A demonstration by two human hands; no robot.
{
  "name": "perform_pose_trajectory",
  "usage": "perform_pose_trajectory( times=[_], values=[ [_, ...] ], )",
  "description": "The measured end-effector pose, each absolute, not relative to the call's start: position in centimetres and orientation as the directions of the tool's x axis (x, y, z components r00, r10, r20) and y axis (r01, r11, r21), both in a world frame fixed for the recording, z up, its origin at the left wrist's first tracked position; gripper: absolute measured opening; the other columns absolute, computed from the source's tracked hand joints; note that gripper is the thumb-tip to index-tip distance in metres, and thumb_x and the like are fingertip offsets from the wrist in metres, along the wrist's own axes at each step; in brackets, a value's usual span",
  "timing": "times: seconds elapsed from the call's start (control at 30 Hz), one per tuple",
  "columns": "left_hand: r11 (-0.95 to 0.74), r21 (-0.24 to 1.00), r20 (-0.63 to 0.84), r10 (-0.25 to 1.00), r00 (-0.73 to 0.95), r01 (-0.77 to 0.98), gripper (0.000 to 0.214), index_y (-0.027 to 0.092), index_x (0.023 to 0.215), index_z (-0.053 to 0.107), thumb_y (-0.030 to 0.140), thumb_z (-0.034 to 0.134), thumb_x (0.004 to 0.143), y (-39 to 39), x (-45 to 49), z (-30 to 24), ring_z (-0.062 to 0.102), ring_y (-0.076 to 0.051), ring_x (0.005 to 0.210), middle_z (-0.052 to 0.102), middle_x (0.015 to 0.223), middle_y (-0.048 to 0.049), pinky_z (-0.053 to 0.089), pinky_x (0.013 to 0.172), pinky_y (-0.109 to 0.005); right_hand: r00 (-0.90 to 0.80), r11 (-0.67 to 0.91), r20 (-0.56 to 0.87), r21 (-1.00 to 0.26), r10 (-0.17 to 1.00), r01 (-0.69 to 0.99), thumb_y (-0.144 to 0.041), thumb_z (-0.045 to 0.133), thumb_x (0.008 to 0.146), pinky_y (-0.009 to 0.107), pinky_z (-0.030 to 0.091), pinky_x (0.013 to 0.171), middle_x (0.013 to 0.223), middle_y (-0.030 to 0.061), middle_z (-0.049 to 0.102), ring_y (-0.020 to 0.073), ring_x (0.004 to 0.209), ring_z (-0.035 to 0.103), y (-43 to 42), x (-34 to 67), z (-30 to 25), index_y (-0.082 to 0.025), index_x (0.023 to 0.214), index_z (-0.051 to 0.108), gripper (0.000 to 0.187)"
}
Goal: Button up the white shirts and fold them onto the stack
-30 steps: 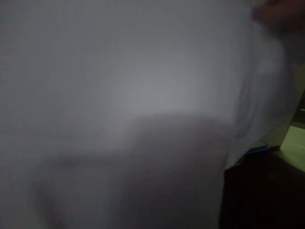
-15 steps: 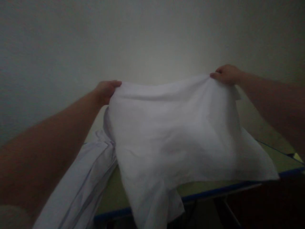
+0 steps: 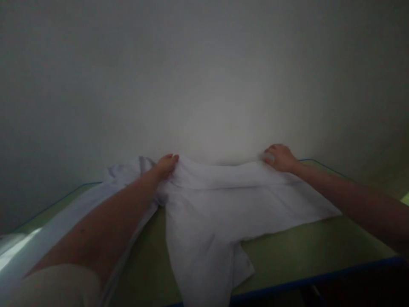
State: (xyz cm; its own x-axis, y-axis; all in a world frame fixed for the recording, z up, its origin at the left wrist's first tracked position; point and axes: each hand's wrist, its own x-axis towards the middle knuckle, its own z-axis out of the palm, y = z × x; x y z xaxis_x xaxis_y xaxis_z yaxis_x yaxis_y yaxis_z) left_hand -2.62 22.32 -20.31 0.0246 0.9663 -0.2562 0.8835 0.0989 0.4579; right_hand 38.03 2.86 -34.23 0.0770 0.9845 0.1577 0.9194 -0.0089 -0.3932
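A white garment (image 3: 220, 209), which looks like a shirt, lies spread over the green tabletop, and one sleeve-like part (image 3: 204, 264) hangs over the front edge. My left hand (image 3: 166, 165) pinches its far left corner between thumb and fingers. At the far right edge of the cloth is my right hand (image 3: 280, 157), its thumb and fingers apart and slightly blurred, just over the fabric. Beneath and beside my left forearm is more white cloth (image 3: 79, 213) in long folds; whether it belongs to the same garment I cannot tell.
The green table (image 3: 287, 251) has a blue edge (image 3: 319, 279) along its front and back. Directly behind it rises a plain grey wall (image 3: 204, 76). A bright patch (image 3: 19, 251) shows at the lower left. Below the front edge it is dark.
Both hands have come down, and the raised garment now lies much flatter on the table. My right hand has moved left and its fingers have parted; the left still pinches the corner.
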Motion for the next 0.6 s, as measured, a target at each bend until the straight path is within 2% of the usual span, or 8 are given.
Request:
perform_pose_trajectory(
  times=[0.1, 0.2, 0.23, 0.3, 0.37, 0.43, 0.53, 0.6],
  values=[
    [0.094, 0.364, -0.189, 0.982, -0.026, 0.927, 0.044, 0.008, 0.106, 0.053, 0.036, 0.060, 0.073, 21.6, -2.8, -20.9, 0.054, -0.028, 0.102, 0.058, 0.105, -0.0180, 0.043, 0.084, -0.035, -0.308, 0.374, 0.213, -0.535, 0.927, 0.757, -0.051, 0.057, 0.075, 0.039, 0.034, 0.091, 0.104, 0.0121, 0.057, 0.0234, 0.101, 0.049, -3.0, 34.8, -33.0, -0.018, 0.102, 0.062, 0.042],
    [-0.264, 0.224, -0.116, 0.948, 0.295, 0.938, 0.058, 0.014, 0.113, 0.052, 0.043, 0.066, 0.065, 17.7, -2.6, -18.8, 0.043, -0.028, 0.117, 0.050, 0.121, -0.0145, 0.033, 0.099, -0.037, -0.521, 0.549, 0.250, -0.616, 0.816, 0.564, -0.052, 0.064, 0.069, 0.039, 0.037, 0.089, 0.107, 0.0120, 0.056, 0.0233, 0.101, 0.050, -9.3, 33.7, -31.6, -0.019, 0.109, 0.060, 0.052],
    [-0.432, 0.216, -0.166, 0.867, 0.469, 0.875, 0.056, 0.018, 0.111, 0.053, 0.046, 0.065, 0.065, 15.6, -2.7, -17.7, 0.043, -0.027, 0.117, 0.050, 0.122, -0.0116, 0.031, 0.101, -0.037, -0.547, 0.564, 0.248, -0.622, 0.800, 0.543, -0.049, 0.064, 0.070, 0.039, 0.038, 0.089, 0.108, 0.0123, 0.056, 0.0235, 0.102, 0.049, -10.9, 33.6, -31.4, -0.019, 0.111, 0.059, 0.051],
    [-0.670, 0.379, -0.417, 0.492, 0.764, 0.638, 0.053, 0.023, 0.106, 0.058, 0.049, 0.069, 0.061, 10.7, -3.0, -15.3, 0.047, -0.024, 0.113, 0.052, 0.119, -0.0070, 0.033, 0.100, -0.036, -0.560, 0.561, 0.223, -0.616, 0.798, 0.554, -0.041, 0.058, 0.078, 0.039, 0.039, 0.088, 0.109, 0.0122, 0.056, 0.0225, 0.102, 0.050, -13.2, 33.6, -31.7, -0.020, 0.112, 0.059, 0.040],
    [-0.697, 0.548, -0.523, 0.146, 0.840, 0.463, 0.066, 0.025, 0.109, 0.058, 0.049, 0.076, 0.051, 5.9, -3.5, -13.2, 0.048, -0.025, 0.111, 0.052, 0.121, -0.0069, 0.037, 0.097, -0.036, -0.550, 0.539, 0.189, -0.601, 0.814, 0.590, -0.030, 0.049, 0.085, 0.036, 0.041, 0.085, 0.105, 0.0109, 0.058, 0.0201, 0.099, 0.051, -14.1, 33.5, -32.4, -0.020, 0.108, 0.061, 0.028],
    [-0.693, 0.588, -0.542, 0.045, 0.839, 0.417, 0.060, 0.025, 0.112, 0.057, 0.043, 0.074, 0.057, 2.1, -4.0, -12.1, 0.049, -0.025, 0.110, 0.051, 0.122, -0.0081, 0.040, 0.094, -0.036, -0.537, 0.524, 0.169, -0.580, 0.827, 0.624, -0.022, 0.043, 0.086, 0.034, 0.043, 0.082, 0.098, 0.0095, 0.060, 0.0185, 0.093, 0.053, -14.2, 33.3, -32.9, -0.019, 0.100, 0.063, 0.025],
    [-0.707, 0.579, -0.522, 0.062, 0.851, 0.406, 0.023, 0.024, 0.102, 0.062, 0.028, 0.052, 0.081, -0.8, -4.6, -11.8, 0.049, -0.022, 0.110, 0.057, 0.113, -0.0090, 0.039, 0.094, -0.035, -0.498, 0.500, 0.167, -0.548, 0.851, 0.671, -0.015, 0.041, 0.083, 0.035, 0.044, 0.080, 0.091, 0.0087, 0.061, 0.0187, 0.086, 0.055, -13.9, 33.1, -32.3, -0.018, 0.091, 0.064, 0.025],
    [-0.719, 0.574, -0.489, 0.085, 0.868, 0.393, 0.023, 0.023, 0.096, 0.061, 0.024, 0.040, 0.087, -1.5, -4.8, -11.6, 0.052, -0.020, 0.103, 0.061, 0.103, -0.0088, 0.041, 0.090, -0.033, -0.448, 0.460, 0.167, -0.553, 0.878, 0.695, -0.014, 0.041, 0.082, 0.034, 0.044, 0.078, 0.090, 0.0090, 0.061, 0.0195, 0.085, 0.055, -14.1, 33.5, -30.8, -0.018, 0.091, 0.063, 0.025]
  ],
)
